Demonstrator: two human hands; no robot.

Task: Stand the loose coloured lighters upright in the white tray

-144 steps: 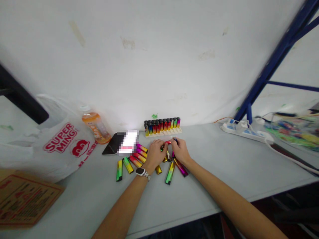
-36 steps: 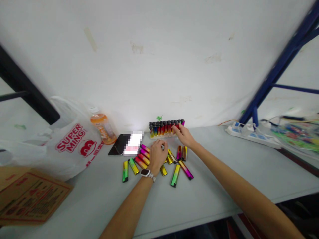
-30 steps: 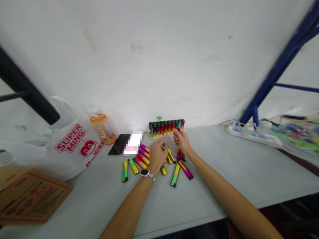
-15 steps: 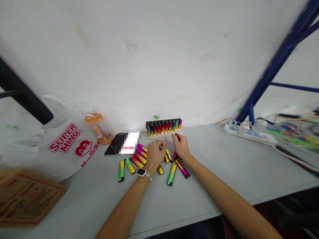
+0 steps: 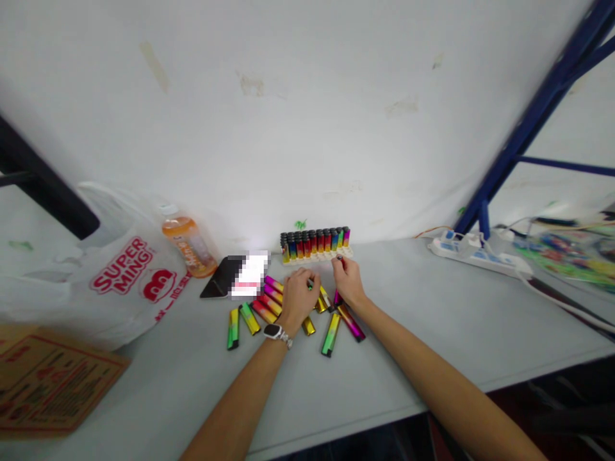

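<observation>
Several metallic two-colour lighters (image 5: 329, 333) lie scattered on the grey table (image 5: 432, 333). A white rack (image 5: 314, 244) of upright lighters stands against the wall behind them. My left hand (image 5: 296, 296), with a watch on its wrist, rests closed over the pile, and a green lighter tip shows at its fingers. Just in front of the rack, my right hand (image 5: 346, 280) is closed on a lighter whose dark cap sticks up above the fingertips.
A phone (image 5: 234, 276) lies left of the pile, with an orange drink bottle (image 5: 186, 243) and a white plastic bag (image 5: 110, 282) beyond it. A cardboard box (image 5: 45, 384) sits at the near left. A power strip (image 5: 473, 255) with cables and a blue rack post (image 5: 519, 121) are at right.
My right hand drew back from the rack to the pile and now holds a lighter just in front of the rack. My left hand stayed on the pile.
</observation>
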